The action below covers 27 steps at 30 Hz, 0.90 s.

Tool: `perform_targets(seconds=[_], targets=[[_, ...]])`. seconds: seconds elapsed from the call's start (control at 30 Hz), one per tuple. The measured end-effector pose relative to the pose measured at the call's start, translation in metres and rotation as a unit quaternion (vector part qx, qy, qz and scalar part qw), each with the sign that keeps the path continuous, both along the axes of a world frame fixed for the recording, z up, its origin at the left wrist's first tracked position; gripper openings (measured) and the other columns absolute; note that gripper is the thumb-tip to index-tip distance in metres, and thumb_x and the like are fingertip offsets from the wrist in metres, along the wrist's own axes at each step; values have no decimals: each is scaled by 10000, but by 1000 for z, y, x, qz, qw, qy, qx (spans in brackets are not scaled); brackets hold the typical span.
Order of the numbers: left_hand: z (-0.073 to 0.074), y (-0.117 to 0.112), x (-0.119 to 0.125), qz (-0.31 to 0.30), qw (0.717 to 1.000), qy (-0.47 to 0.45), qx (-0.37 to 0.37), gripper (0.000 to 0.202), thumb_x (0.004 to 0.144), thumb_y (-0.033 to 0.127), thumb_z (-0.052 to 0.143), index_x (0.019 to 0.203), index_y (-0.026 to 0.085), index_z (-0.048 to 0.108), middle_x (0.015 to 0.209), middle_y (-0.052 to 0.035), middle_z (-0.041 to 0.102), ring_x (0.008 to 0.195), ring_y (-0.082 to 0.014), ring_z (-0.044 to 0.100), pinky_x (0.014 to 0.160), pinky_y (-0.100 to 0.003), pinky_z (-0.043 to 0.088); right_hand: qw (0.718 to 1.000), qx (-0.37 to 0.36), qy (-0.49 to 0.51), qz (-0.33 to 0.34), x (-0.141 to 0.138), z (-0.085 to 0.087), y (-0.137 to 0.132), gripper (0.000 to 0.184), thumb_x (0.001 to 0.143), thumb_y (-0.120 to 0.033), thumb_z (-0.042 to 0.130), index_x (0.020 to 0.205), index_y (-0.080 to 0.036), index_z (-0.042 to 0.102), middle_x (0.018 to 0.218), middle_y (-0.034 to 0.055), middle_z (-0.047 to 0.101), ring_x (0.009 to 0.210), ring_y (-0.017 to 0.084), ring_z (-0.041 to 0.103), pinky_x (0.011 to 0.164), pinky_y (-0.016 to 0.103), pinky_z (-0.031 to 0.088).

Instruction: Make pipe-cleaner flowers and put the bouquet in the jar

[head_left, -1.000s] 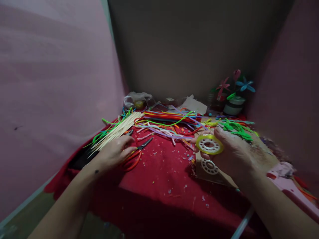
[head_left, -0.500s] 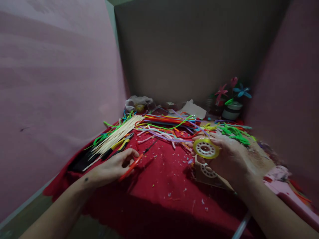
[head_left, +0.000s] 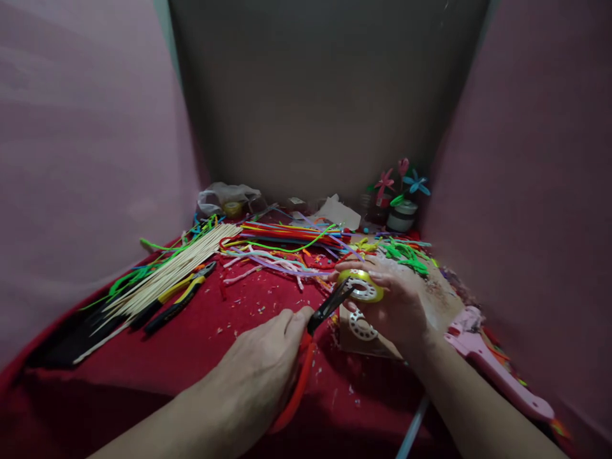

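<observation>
My left hand (head_left: 268,357) grips a pair of scissors (head_left: 329,308) with orange-red handles. Their dark blades point up and right, and the tips overlap the tape roll's face; whether they touch it I cannot tell. A yellow tape roll (head_left: 377,294) with a white, holed core is held in my right hand (head_left: 404,312), fingers behind and around it. Just below the roll, a white holed ring (head_left: 362,326) shows against a brown cardboard piece (head_left: 368,347). Colour scraps lie scattered on the red cloth (head_left: 258,296) underneath.
Wooden skewers (head_left: 176,274) and yellow-black pliers (head_left: 184,296) lie at left. Pipe cleaners (head_left: 296,237) stretch across the back, with green ones (head_left: 406,256) at right. A jar (head_left: 401,218) holds craft flowers. A pink glue gun (head_left: 502,376) rests at the right edge.
My left hand has brought the scissors right and turned them so the blades reach the tape roll. My right hand still holds the roll. The camera view has shifted right.
</observation>
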<state>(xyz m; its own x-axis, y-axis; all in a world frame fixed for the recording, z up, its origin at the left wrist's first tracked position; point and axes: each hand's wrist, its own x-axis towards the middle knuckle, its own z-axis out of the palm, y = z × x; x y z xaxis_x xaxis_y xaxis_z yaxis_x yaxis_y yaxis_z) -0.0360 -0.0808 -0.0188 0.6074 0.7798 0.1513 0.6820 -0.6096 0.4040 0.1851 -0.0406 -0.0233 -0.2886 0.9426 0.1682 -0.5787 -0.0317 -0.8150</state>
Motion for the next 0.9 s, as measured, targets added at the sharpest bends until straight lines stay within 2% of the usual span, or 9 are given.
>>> perform_targets(seconds=[0.1, 0.23, 0.53, 0.73, 0.9], targets=[[2, 0, 8, -7, 998, 54, 38, 421, 864, 215, 326, 1274, 136, 385, 990, -126, 598, 898, -193, 574, 829, -345, 480, 1000, 8, -8, 3, -1, 3, -1, 371, 670, -238, 507, 970, -110, 685, 873, 89, 657, 669, 140, 535, 530, 223, 423], [4, 0, 13, -5, 996, 70, 53, 421, 872, 186, 293, 1281, 133, 373, 961, -117, 605, 877, -185, 581, 821, -356, 491, 1000, 13, -19, 1, -3, 5, -2, 349, 670, -246, 506, 941, -131, 694, 869, 87, 656, 702, 148, 540, 532, 219, 410], [-5, 2, 9, -3, 997, 42, 59, 414, 853, 183, 348, 1263, 150, 394, 979, -120, 601, 902, -204, 583, 816, -373, 499, 999, 3, -40, -2, -3, 4, -3, 321, 666, -252, 493, 897, -163, 697, 803, 69, 638, 642, 143, 498, 523, 237, 375], [-5, 2, 9, -4, 998, 43, 55, 408, 849, 183, 358, 1253, 148, 402, 998, -123, 595, 894, -205, 583, 807, -372, 500, 998, 5, -65, -4, -3, 7, -4, 313, 647, -256, 506, 873, -167, 702, 847, 70, 639, 651, 142, 487, 529, 243, 356], [-6, 0, 10, 9, 997, 48, 60, 415, 846, 165, 343, 1257, 154, 398, 963, -112, 604, 890, -194, 583, 807, -342, 499, 996, 23, -86, -10, -3, 5, -3, 318, 645, -272, 523, 882, -155, 700, 809, 68, 631, 623, 139, 465, 530, 252, 333]])
